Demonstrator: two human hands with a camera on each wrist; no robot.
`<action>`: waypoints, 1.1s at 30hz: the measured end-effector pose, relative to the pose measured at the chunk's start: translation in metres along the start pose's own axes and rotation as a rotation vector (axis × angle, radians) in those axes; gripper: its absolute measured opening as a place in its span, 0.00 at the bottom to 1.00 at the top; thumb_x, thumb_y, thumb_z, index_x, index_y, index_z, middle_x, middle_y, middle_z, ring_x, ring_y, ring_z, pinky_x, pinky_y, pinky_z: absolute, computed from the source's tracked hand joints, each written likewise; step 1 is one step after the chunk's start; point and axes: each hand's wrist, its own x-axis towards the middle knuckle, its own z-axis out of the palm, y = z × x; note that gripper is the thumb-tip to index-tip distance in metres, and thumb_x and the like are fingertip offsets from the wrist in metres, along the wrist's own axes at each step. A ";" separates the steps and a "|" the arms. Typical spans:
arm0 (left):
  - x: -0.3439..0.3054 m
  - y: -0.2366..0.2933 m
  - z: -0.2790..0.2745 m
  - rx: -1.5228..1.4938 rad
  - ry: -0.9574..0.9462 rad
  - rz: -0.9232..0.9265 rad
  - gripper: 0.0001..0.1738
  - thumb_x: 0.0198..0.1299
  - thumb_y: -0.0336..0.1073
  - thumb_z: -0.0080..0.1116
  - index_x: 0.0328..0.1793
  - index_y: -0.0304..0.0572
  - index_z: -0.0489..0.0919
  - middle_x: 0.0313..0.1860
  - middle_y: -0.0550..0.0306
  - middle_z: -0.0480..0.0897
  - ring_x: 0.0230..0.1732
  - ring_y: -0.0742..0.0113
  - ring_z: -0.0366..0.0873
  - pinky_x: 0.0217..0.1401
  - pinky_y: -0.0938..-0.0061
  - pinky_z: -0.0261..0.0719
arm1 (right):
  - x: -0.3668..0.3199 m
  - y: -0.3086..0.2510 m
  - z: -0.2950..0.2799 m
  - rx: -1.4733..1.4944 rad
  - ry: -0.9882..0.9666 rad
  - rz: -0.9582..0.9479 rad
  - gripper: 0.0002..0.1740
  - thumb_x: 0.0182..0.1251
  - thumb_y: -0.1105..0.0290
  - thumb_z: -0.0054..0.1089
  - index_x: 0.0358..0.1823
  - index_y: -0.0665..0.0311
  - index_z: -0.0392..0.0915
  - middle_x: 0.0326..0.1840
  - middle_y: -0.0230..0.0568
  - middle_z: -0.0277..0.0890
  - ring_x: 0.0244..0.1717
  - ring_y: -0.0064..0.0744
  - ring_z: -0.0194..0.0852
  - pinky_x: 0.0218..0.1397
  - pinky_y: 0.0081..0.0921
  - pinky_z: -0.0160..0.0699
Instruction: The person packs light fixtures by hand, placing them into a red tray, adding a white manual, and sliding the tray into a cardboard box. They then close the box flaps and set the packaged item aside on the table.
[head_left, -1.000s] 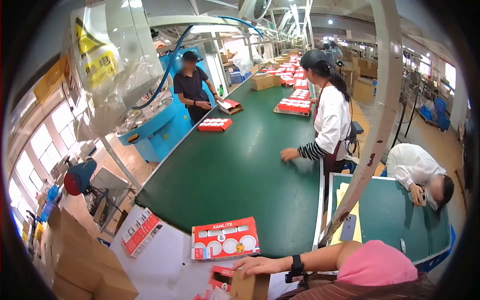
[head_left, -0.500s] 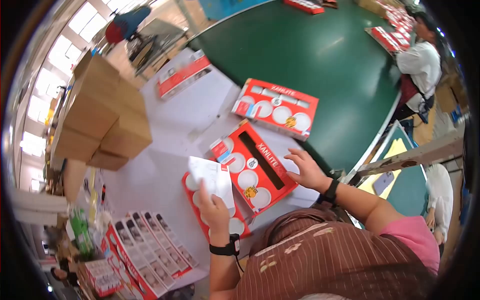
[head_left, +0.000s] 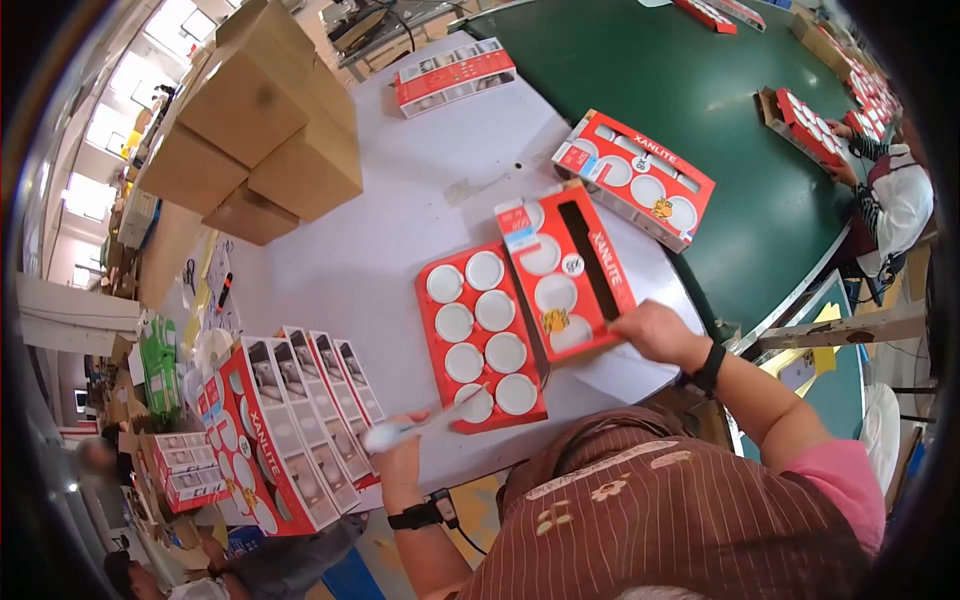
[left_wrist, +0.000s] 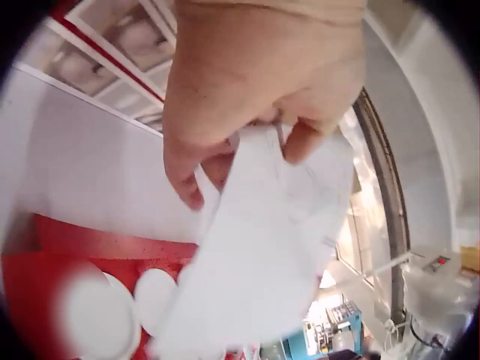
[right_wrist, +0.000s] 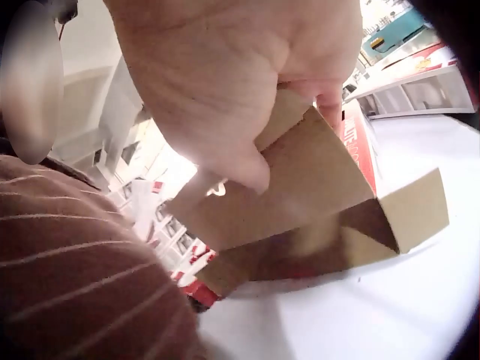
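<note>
My left hand [head_left: 400, 468] pinches a thin white paper sheet [left_wrist: 247, 247], seen almost edge-on in the head view and hanging from thumb and fingers in the left wrist view. Right of that hand, a red tray [head_left: 468, 348] with several round white discs lies on the pale tabletop. Beside the tray, a red XANLITE carton [head_left: 582, 345] with a long dark window lies tilted. At its near end my right hand [head_left: 655, 332] grips the brown cardboard flap [right_wrist: 322, 165], with the carton's end standing open in the right wrist view.
Another XANLITE carton [head_left: 640, 180] lies at the edge of the green belt [head_left: 690, 90]. A red-and-white carton [head_left: 455, 78] lies farther back. Brown boxes [head_left: 262, 130] are piled at left, and several cartons [head_left: 270, 440] stand in a row nearer. At right, a person [head_left: 895, 205] handles a filled carton.
The head view has turned down toward the table. My left hand has carried the paper off the tray toward my body, uncovering the discs. The right hand has closed on the carton's near end.
</note>
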 end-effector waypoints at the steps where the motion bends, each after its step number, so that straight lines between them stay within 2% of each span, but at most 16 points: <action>1: 0.001 -0.014 -0.004 -0.003 -0.008 0.066 0.07 0.57 0.29 0.50 0.29 0.35 0.78 0.34 0.55 0.80 0.37 0.66 0.78 0.46 0.72 0.75 | 0.009 0.007 0.002 0.023 0.007 0.026 0.07 0.57 0.71 0.57 0.37 0.55 0.80 0.31 0.37 0.81 0.35 0.44 0.79 0.41 0.41 0.75; 5: 0.003 -0.026 -0.047 -0.273 -0.113 0.093 0.13 0.63 0.39 0.54 0.39 0.35 0.78 0.25 0.55 0.75 0.27 0.64 0.73 0.40 0.67 0.74 | 0.046 0.025 0.000 -0.056 0.040 0.119 0.05 0.59 0.68 0.59 0.36 0.56 0.81 0.30 0.37 0.81 0.39 0.44 0.78 0.47 0.40 0.74; 6: 0.007 -0.028 -0.054 -0.274 -0.110 0.090 0.13 0.63 0.39 0.54 0.39 0.35 0.78 0.25 0.55 0.75 0.27 0.64 0.73 0.40 0.67 0.74 | 0.054 0.026 -0.005 -0.083 0.025 0.147 0.09 0.58 0.69 0.59 0.41 0.56 0.81 0.38 0.39 0.81 0.43 0.45 0.76 0.51 0.40 0.72; 8: 0.018 -0.035 -0.070 -0.534 -0.195 -0.129 0.21 0.67 0.46 0.50 0.50 0.32 0.78 0.22 0.56 0.73 0.22 0.66 0.69 0.35 0.70 0.70 | 0.061 0.004 -0.012 -0.334 0.354 0.175 0.17 0.56 0.72 0.61 0.49 0.56 0.79 0.48 0.42 0.78 0.50 0.47 0.73 0.55 0.40 0.70; 9: 0.033 -0.048 -0.083 -0.618 -0.477 -0.086 0.32 0.68 0.51 0.47 0.66 0.31 0.71 0.29 0.54 0.77 0.20 0.68 0.66 0.32 0.74 0.67 | 0.067 -0.023 -0.025 -0.277 0.429 0.187 0.25 0.51 0.76 0.64 0.54 0.57 0.76 0.54 0.45 0.73 0.56 0.48 0.70 0.60 0.41 0.68; 10: 0.049 -0.061 -0.085 -0.622 -0.476 -0.090 0.32 0.68 0.51 0.47 0.66 0.31 0.71 0.29 0.54 0.77 0.20 0.68 0.66 0.32 0.74 0.67 | 0.070 -0.047 -0.033 -0.190 0.474 0.130 0.29 0.49 0.79 0.64 0.56 0.59 0.74 0.54 0.45 0.74 0.58 0.49 0.70 0.62 0.42 0.68; 12: 0.078 -0.079 -0.081 -0.662 -0.842 -0.182 0.36 0.68 0.52 0.47 0.73 0.32 0.64 0.41 0.53 0.78 0.20 0.72 0.64 0.30 0.79 0.62 | 0.062 -0.084 -0.019 0.151 0.353 -0.006 0.28 0.50 0.80 0.64 0.57 0.60 0.74 0.55 0.46 0.73 0.59 0.50 0.69 0.63 0.43 0.68; 13: 0.062 -0.068 -0.064 -0.319 -0.528 -0.129 0.38 0.68 0.51 0.48 0.77 0.34 0.59 0.52 0.54 0.76 0.21 0.77 0.63 0.28 0.81 0.61 | 0.059 -0.103 -0.004 0.262 0.304 -0.020 0.25 0.55 0.78 0.62 0.56 0.63 0.73 0.56 0.49 0.73 0.59 0.52 0.69 0.63 0.43 0.69; 14: 0.053 -0.042 -0.032 -0.275 -0.394 -0.071 0.34 0.68 0.46 0.48 0.76 0.35 0.61 0.54 0.56 0.76 0.19 0.79 0.62 0.25 0.82 0.59 | 0.062 -0.115 0.013 0.372 0.256 -0.035 0.22 0.59 0.75 0.60 0.56 0.65 0.72 0.57 0.51 0.72 0.59 0.54 0.69 0.62 0.43 0.70; 16: 0.085 -0.069 -0.011 -0.139 -0.245 -0.109 0.27 0.70 0.44 0.45 0.69 0.33 0.70 0.34 0.65 0.76 0.20 0.83 0.64 0.19 0.87 0.55 | 0.079 -0.122 0.047 0.467 0.228 0.150 0.21 0.63 0.70 0.58 0.56 0.69 0.71 0.57 0.56 0.71 0.59 0.56 0.69 0.61 0.44 0.71; 21: 0.112 -0.047 0.036 -0.257 -0.293 -0.253 0.23 0.71 0.48 0.43 0.54 0.37 0.77 0.26 0.67 0.74 0.18 0.82 0.63 0.17 0.84 0.56 | 0.144 -0.096 0.115 0.619 0.139 0.607 0.28 0.69 0.56 0.52 0.55 0.78 0.67 0.55 0.68 0.71 0.59 0.59 0.70 0.57 0.44 0.72; 23: 0.129 -0.071 0.037 -0.197 -0.374 -0.241 0.22 0.72 0.51 0.41 0.42 0.41 0.78 0.24 0.68 0.72 0.16 0.80 0.63 0.17 0.83 0.56 | 0.161 -0.091 0.132 0.711 0.316 0.805 0.31 0.67 0.52 0.55 0.53 0.78 0.69 0.50 0.68 0.75 0.55 0.58 0.74 0.55 0.43 0.72; 26: 0.133 -0.080 0.035 0.005 -0.483 -0.211 0.25 0.73 0.52 0.40 0.49 0.36 0.79 0.31 0.62 0.79 0.26 0.75 0.73 0.27 0.79 0.70 | 0.169 -0.082 0.143 0.743 0.229 0.933 0.31 0.66 0.50 0.56 0.50 0.78 0.72 0.47 0.64 0.77 0.50 0.55 0.78 0.51 0.41 0.75; 29: 0.114 -0.039 0.059 -0.106 -0.331 -0.370 0.30 0.74 0.52 0.39 0.60 0.30 0.76 0.52 0.48 0.81 0.48 0.62 0.79 0.52 0.70 0.75 | 0.168 -0.093 0.129 0.743 0.116 0.933 0.30 0.65 0.49 0.57 0.49 0.76 0.74 0.45 0.61 0.79 0.48 0.50 0.79 0.49 0.39 0.76; 32: 0.110 -0.047 0.057 -0.173 -0.378 -0.349 0.32 0.74 0.53 0.39 0.64 0.29 0.73 0.57 0.47 0.79 0.52 0.62 0.78 0.56 0.68 0.75 | 0.156 -0.088 0.147 0.885 0.180 0.908 0.31 0.65 0.49 0.58 0.51 0.75 0.73 0.45 0.54 0.79 0.46 0.40 0.79 0.48 0.34 0.76; 33: 0.105 -0.044 0.056 -0.226 -0.365 -0.323 0.24 0.70 0.48 0.45 0.55 0.31 0.76 0.42 0.56 0.78 0.40 0.68 0.76 0.42 0.73 0.72 | 0.151 -0.091 0.147 0.882 0.173 0.911 0.31 0.65 0.49 0.58 0.51 0.75 0.73 0.45 0.54 0.79 0.46 0.40 0.79 0.48 0.34 0.76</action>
